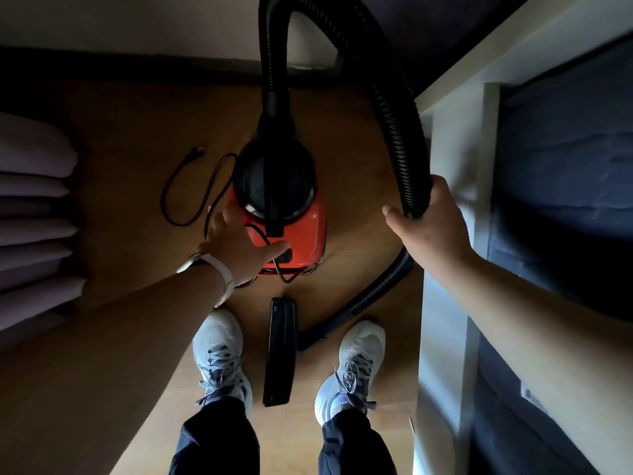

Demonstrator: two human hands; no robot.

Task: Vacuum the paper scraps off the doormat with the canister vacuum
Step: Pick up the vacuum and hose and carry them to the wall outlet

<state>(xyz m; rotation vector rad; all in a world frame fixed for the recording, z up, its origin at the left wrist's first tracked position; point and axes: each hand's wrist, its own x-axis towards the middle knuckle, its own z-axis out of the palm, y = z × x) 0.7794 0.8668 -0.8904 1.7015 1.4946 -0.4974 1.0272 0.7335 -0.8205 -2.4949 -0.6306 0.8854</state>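
Underfoot, a brown wooden floor (120,149) is seen, with no doormat or paper scraps in view. A black corrugated hose (394,108) is gripped by the right hand (431,228), fingers wrapped round it. An orange and black canister vacuum (308,234) is set on the floor; its rear is reached by the left hand (239,241), fingers spread, nothing held. A flat black floor nozzle (281,351) is laid between the white trainers (219,351). A thin black power cord (178,197) is seen unplugged; it is probably best plugged in before the switch is pressed.
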